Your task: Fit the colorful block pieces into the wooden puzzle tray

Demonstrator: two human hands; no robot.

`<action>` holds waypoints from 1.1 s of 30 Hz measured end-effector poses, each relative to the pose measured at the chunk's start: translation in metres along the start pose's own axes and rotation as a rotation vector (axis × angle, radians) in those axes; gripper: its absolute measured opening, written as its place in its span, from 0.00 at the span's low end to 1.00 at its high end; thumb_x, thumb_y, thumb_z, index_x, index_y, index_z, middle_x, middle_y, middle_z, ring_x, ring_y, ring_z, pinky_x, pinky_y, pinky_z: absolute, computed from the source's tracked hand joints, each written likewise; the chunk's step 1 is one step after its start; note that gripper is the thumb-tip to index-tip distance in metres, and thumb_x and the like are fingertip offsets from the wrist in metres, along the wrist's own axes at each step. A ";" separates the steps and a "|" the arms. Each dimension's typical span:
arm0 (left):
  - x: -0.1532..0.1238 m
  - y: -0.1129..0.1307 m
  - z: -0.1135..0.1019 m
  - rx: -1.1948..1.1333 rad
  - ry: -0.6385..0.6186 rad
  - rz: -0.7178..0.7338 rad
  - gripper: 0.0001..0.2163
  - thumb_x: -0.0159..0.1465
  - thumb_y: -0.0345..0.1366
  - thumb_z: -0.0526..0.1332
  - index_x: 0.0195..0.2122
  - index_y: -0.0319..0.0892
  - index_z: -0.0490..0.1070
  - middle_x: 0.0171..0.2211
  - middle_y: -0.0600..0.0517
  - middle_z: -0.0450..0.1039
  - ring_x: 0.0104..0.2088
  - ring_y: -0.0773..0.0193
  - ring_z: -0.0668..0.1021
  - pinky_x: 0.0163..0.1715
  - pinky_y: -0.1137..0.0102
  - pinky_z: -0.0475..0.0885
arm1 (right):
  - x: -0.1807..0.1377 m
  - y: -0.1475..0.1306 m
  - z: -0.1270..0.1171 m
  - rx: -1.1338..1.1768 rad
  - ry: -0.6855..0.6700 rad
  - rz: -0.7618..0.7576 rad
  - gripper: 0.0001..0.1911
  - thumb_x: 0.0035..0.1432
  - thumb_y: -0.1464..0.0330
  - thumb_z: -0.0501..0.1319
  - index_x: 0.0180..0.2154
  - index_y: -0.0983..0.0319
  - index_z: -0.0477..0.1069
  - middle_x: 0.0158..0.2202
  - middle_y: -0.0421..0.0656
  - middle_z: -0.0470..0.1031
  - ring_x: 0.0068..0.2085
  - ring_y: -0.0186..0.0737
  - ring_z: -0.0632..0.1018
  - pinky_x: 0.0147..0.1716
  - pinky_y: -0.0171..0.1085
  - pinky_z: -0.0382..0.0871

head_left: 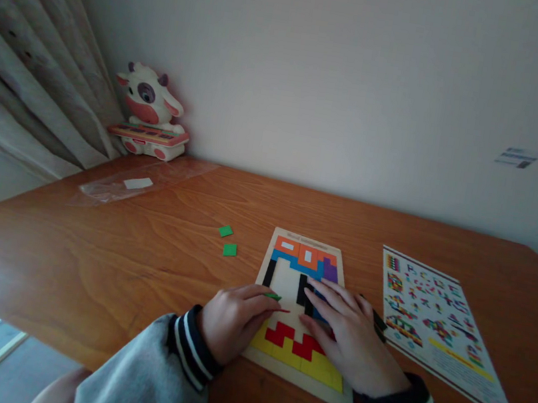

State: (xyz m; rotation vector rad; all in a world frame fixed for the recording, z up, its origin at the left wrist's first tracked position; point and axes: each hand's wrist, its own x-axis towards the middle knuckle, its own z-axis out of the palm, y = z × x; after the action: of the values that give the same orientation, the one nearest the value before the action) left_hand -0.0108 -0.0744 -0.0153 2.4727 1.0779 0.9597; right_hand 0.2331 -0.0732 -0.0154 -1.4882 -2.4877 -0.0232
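Observation:
A wooden block-puzzle board [295,384] lies on the table in front of me, partly filled with orange, blue, purple, black, red and yellow pieces. My left hand [242,315] is closed in a pinch over the board's left side. At its fingertips show a green puzzle piece [274,296] and a thin red edge [279,310]; which of them the fingers grip is hard to make out. My right hand [350,331] rests on the board's right side with fingers stretched out, near black pieces [303,291], hiding part of the board. A dark piece [379,324] shows beside that hand.
Two green squares [230,249] lie left of the board. To the right is a printed pattern sheet [437,327]. A clear plastic bag [109,190] and a toy cow with a keyboard [151,113] occupy the far left, by the curtain [27,58]. A wall stands behind.

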 end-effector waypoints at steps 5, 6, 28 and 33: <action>0.001 0.001 -0.001 0.005 0.007 0.009 0.10 0.69 0.32 0.53 0.43 0.44 0.75 0.44 0.49 0.77 0.40 0.64 0.81 0.42 0.71 0.77 | 0.000 -0.008 -0.004 -0.001 -0.007 -0.043 0.17 0.65 0.63 0.55 0.53 0.55 0.72 0.58 0.48 0.71 0.57 0.54 0.70 0.49 0.59 0.63; 0.001 0.002 -0.001 0.006 0.005 0.010 0.11 0.69 0.32 0.53 0.44 0.44 0.75 0.44 0.49 0.77 0.40 0.64 0.81 0.42 0.71 0.78 | 0.000 -0.009 -0.004 0.009 -0.003 -0.048 0.16 0.65 0.65 0.55 0.53 0.55 0.72 0.57 0.48 0.72 0.56 0.54 0.70 0.49 0.58 0.64; -0.001 -0.006 -0.006 0.018 0.077 -0.001 0.09 0.67 0.30 0.55 0.42 0.44 0.75 0.43 0.49 0.78 0.40 0.63 0.81 0.41 0.71 0.78 | 0.061 -0.066 -0.023 -0.267 -0.292 0.325 0.22 0.64 0.61 0.51 0.38 0.72 0.76 0.36 0.61 0.78 0.40 0.56 0.79 0.41 0.49 0.65; -0.003 -0.007 -0.009 0.015 0.080 0.006 0.10 0.68 0.31 0.54 0.43 0.44 0.74 0.43 0.50 0.77 0.40 0.63 0.81 0.42 0.70 0.78 | 0.069 -0.065 -0.023 -0.279 -0.335 0.315 0.16 0.61 0.68 0.54 0.40 0.72 0.76 0.38 0.62 0.79 0.42 0.56 0.79 0.39 0.46 0.65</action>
State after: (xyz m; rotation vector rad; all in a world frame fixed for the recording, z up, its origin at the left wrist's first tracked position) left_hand -0.0221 -0.0714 -0.0133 2.4698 1.1068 1.0646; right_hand 0.1503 -0.0476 0.0289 -2.1458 -2.5435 -0.0730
